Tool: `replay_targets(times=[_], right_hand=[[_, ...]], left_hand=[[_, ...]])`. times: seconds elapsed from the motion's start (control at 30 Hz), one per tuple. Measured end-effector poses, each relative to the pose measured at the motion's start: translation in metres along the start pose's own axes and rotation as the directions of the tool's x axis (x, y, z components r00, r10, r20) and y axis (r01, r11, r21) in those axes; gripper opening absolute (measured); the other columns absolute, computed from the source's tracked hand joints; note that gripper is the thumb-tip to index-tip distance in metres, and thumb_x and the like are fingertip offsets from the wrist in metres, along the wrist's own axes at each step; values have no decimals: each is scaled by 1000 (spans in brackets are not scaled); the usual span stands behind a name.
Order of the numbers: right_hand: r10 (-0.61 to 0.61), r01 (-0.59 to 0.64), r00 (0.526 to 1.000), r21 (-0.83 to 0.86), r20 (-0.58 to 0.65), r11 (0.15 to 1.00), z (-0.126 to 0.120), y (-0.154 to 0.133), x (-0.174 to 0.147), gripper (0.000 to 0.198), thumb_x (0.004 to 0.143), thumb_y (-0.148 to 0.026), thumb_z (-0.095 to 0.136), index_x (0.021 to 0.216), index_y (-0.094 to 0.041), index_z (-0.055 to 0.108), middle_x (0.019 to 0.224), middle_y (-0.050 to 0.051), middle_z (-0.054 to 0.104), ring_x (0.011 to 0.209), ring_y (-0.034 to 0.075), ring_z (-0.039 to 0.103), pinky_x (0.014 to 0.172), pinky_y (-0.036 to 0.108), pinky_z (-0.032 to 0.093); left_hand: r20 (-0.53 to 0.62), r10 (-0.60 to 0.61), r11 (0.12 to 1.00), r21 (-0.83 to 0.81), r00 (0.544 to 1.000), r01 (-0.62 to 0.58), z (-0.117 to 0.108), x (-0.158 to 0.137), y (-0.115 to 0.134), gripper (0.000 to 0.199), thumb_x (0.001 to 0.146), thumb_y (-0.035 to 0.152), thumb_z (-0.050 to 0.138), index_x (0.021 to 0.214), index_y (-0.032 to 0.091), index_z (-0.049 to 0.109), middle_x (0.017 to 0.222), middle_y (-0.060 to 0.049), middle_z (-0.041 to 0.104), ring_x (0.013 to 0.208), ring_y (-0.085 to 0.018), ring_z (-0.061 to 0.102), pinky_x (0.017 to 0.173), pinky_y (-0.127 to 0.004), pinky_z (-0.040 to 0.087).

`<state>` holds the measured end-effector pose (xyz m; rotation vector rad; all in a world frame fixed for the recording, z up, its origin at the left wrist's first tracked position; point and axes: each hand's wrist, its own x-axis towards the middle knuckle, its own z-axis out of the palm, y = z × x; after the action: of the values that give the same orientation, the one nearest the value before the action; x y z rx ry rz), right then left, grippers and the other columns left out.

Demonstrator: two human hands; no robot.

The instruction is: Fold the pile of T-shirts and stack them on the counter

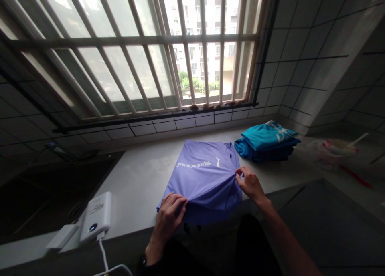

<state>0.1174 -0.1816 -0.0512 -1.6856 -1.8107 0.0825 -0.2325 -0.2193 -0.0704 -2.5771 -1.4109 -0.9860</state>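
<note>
A purple T-shirt (pixel 201 178) with white lettering and a small white logo lies partly folded on the counter, its near edge hanging over the front. My left hand (pixel 172 212) pinches the cloth near its lower left side. At the right side, near the collar, my right hand (pixel 249 182) grips the fabric between thumb and fingers. A crease in the cloth runs taut between the two hands. Just beyond my right hand sits a stack of folded blue clothes (pixel 267 142), with a bright turquoise garment on top.
On the left, a white power bank (pixel 96 216) with a plugged-in cable (pixel 104 254) lies by a dark sink or hob area (pixel 45 188). A plastic bag with a bowl (pixel 332 152) stands at the right. Behind the counter (pixel 138 176) is a barred window (pixel 150 39).
</note>
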Motion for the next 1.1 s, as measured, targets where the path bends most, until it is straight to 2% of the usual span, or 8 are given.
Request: replay_targets(times=[0.1,0.2,0.33,0.53,0.67,0.8,0.97,1.1], right_hand=[[141,-128,987,-154,75,980,-1,7,-14,18,88,-14,52,88,-18,69,94,9,68,96,24,64,89,33,48],[213,-192,974,-223,74,956,5,5,-23,29,92,-19,51,112,-17,72,116,14,69,108,26,65,93,35,49],[49,-2,967,-185,251,983,24,-3,-28,44,99,-31,49,142,-26,59,153,12,53,139,29,50,109,44,43],[9,69,911,-175,412,982,26,3,17,49,103,-19,36,150,-27,51,162,7,41,152,28,34,121,59,25],[19,48,946,-198,325,979,9,-6,24,54,91,-2,41,137,-21,64,156,11,50,147,30,41,122,57,27],[-157,164,956,-7,249,986,12,-25,-41,42,98,-16,43,131,-22,68,139,12,65,125,23,62,107,39,48],[-272,286,951,-80,147,955,49,-28,-113,79,81,-20,66,156,-19,39,162,12,41,150,32,34,120,53,32],[-283,283,959,-69,4,957,60,-21,-110,69,78,3,51,141,-24,56,147,9,59,141,26,49,114,47,38]], left_hand=[[57,13,1000,21,998,-14,1,-5,0,25,97,34,55,113,25,72,112,-6,74,109,-23,68,106,-43,50],[143,-44,994,107,989,29,10,-13,-9,40,94,41,58,132,28,66,138,-7,66,128,-27,60,108,-46,49],[210,-131,973,217,969,85,24,-21,-13,46,97,46,52,141,32,61,150,-5,57,139,-28,52,113,-48,45],[170,-176,956,265,970,127,27,-20,11,50,99,46,49,144,27,58,151,-10,56,140,-31,52,111,-49,47],[129,-42,981,193,991,17,20,-32,21,51,94,43,60,143,25,58,151,-11,55,140,-30,51,110,-45,48],[110,71,968,231,991,-95,21,-55,17,61,89,22,63,148,26,51,149,-9,58,137,-28,54,112,-45,45],[96,83,954,278,992,-107,28,-58,8,65,88,1,48,146,30,54,144,-5,63,133,-23,58,105,-38,49],[127,57,976,202,990,-82,20,-50,6,56,90,2,46,134,30,66,130,-5,73,120,-22,67,92,-32,55]])
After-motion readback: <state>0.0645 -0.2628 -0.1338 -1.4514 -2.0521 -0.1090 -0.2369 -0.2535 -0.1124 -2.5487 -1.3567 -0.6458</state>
